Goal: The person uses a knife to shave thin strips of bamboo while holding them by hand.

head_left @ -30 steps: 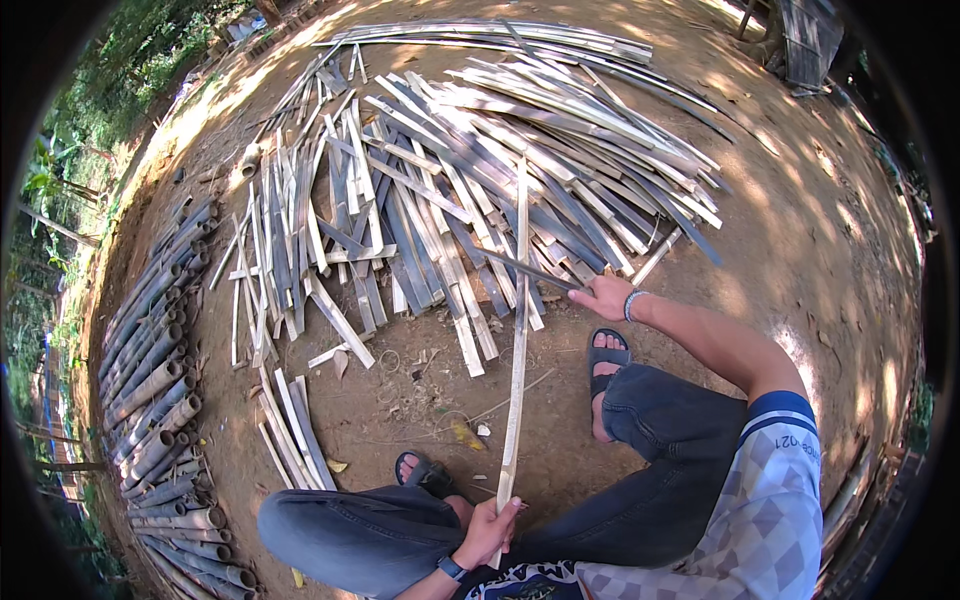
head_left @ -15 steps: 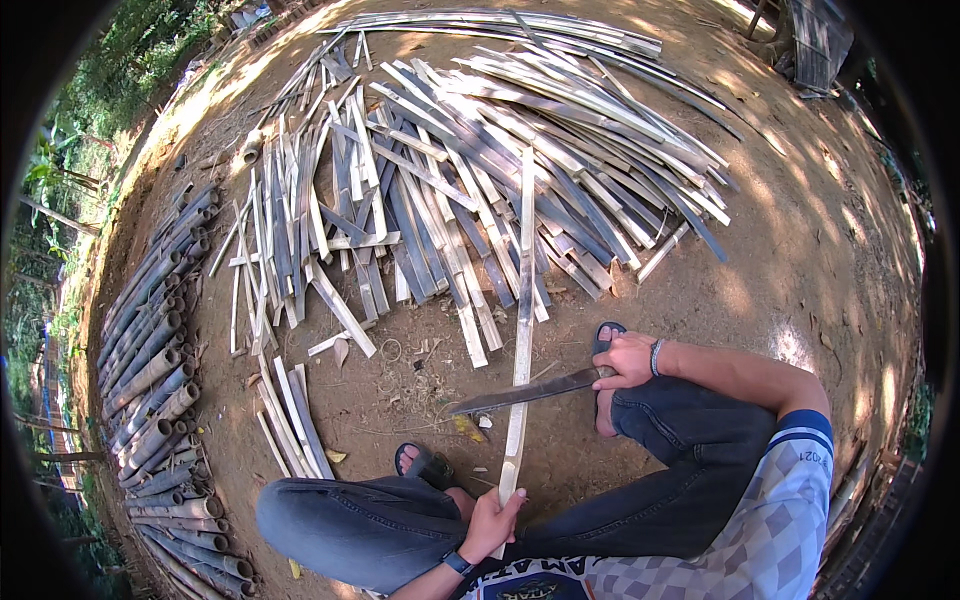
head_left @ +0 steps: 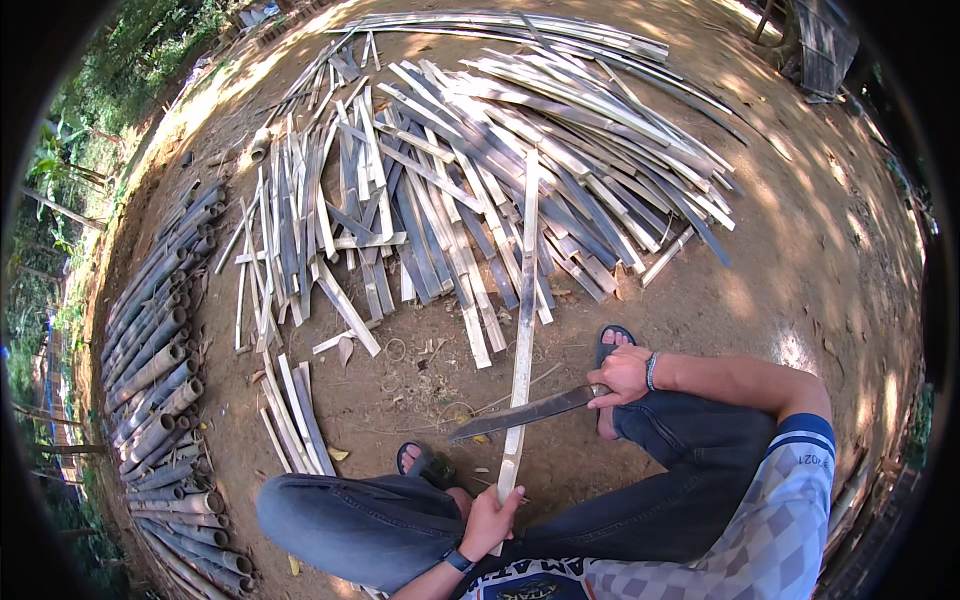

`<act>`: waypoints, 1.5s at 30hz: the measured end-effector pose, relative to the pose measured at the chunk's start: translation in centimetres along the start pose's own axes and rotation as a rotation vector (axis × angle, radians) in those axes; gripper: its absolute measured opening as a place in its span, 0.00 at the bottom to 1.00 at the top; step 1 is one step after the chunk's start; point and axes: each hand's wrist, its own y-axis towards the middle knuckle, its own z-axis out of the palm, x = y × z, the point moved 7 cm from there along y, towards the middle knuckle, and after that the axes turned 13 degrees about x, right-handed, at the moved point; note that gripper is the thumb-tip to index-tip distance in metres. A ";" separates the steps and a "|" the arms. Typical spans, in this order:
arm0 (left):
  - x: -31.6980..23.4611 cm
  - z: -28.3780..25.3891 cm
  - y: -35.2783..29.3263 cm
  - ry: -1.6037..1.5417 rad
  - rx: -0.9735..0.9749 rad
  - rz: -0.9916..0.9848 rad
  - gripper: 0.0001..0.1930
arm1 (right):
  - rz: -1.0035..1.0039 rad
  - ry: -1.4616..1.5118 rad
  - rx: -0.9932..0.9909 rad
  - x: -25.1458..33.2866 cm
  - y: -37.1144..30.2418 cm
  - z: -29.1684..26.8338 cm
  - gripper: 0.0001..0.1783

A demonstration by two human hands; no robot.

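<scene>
Low in the middle, my left hand (head_left: 490, 520) is closed round the near end of a long pale bamboo strip (head_left: 522, 370). The strip points away from me, its far end in front of a big heap of split bamboo. My right hand (head_left: 620, 374) grips the handle of a machete (head_left: 530, 412), whose dark blade reaches left across the strip. The blade overlaps the strip a little beyond my left hand; whether it touches I cannot tell.
Beyond my feet spreads the heap of bamboo strips (head_left: 440, 190). A smaller bundle of strips (head_left: 298, 415) lies by my left knee. Dark uncut bamboo poles (head_left: 160, 365) are stacked along the left. Shavings and dry leaves dot the brown dirt ground (head_left: 700, 300).
The machete has tilted, its handle end slightly higher in the picture and its blade more slanted across the strip. My left hand stays in place on the strip.
</scene>
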 end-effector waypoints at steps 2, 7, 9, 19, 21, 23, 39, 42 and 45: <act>0.1 -0.1 0.1 0.037 -0.008 0.005 0.20 | 0.009 0.054 -0.035 -0.6 0.0 0.1 0.34; -0.4 -0.1 0.0 0.051 -0.024 -0.016 0.18 | 0.228 0.237 -0.108 -5.0 -0.3 -2.6 0.34; -0.9 -0.1 -0.2 0.046 -0.018 -0.018 0.18 | 0.132 0.190 -0.113 -4.3 -0.4 -2.5 0.32; -0.5 -0.2 0.0 0.060 -0.027 -0.030 0.20 | 0.218 0.282 -0.139 -5.9 0.0 -2.9 0.34; -0.3 -0.2 -0.1 0.060 -0.029 -0.031 0.19 | 0.149 0.251 -0.119 -5.2 -0.1 -2.6 0.34; -0.3 -0.1 0.1 0.063 -0.017 -0.013 0.19 | 0.030 0.202 -0.148 -4.1 0.2 -1.0 0.33; -0.2 -0.1 0.0 0.112 -0.020 -0.004 0.20 | 0.201 0.192 0.011 -6.0 -0.5 -2.3 0.36; -0.3 0.2 0.0 0.060 0.003 -0.014 0.18 | 0.388 0.317 -0.149 -9.5 -0.3 -2.6 0.37; -0.1 0.0 -0.1 0.056 0.003 -0.022 0.20 | 0.411 0.309 -0.171 -11.0 -0.7 -3.7 0.37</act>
